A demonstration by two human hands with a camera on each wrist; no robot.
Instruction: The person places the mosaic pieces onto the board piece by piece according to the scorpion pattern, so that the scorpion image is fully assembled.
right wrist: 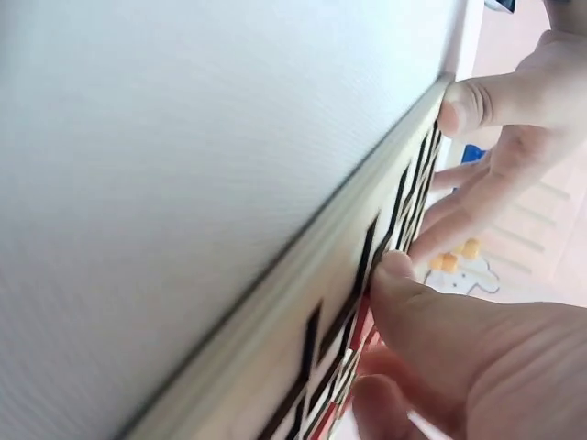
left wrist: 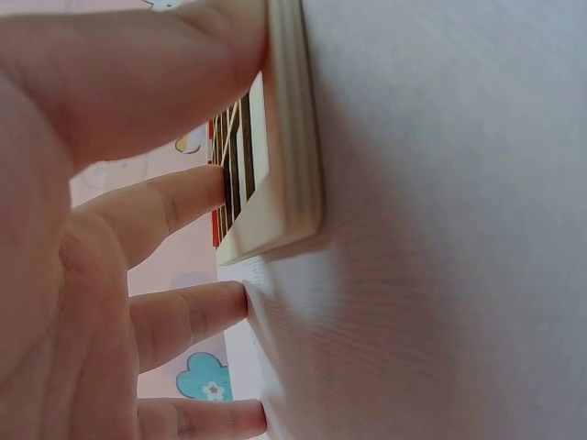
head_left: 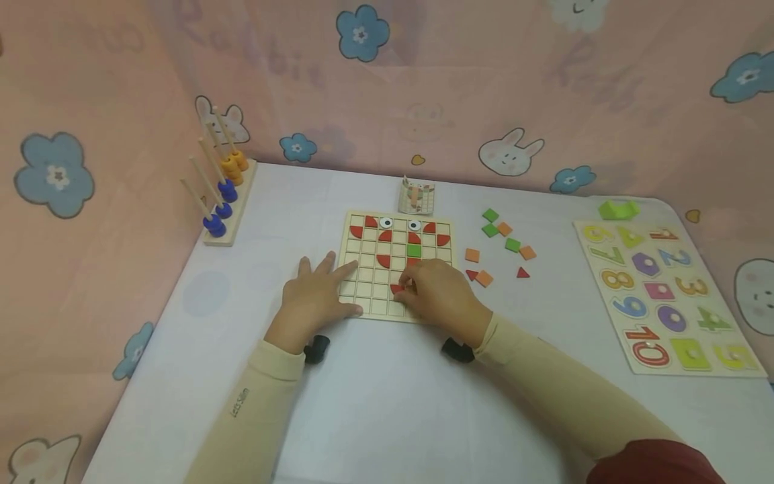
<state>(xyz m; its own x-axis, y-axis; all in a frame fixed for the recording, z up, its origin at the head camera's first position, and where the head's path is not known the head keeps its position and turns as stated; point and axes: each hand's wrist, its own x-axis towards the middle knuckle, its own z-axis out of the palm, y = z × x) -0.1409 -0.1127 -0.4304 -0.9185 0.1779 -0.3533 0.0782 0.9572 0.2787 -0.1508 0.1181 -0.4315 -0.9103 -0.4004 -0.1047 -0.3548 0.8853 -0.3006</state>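
A wooden grid board lies on the table, with red quarter-round tiles, a green square tile and two eye tiles in its cells. My right hand pinches a red tile between thumb and fingers low on the board; the right wrist view shows the thumb against a red tile. Fingers spread, my left hand rests at the board's left side. In the left wrist view its thumb touches the board's edge, and two fingertips touch the tablecloth.
Loose orange and green square tiles and red triangles lie right of the board. A small picture card stands behind it. A bead counter is at the left, a number puzzle and green piece at the right.
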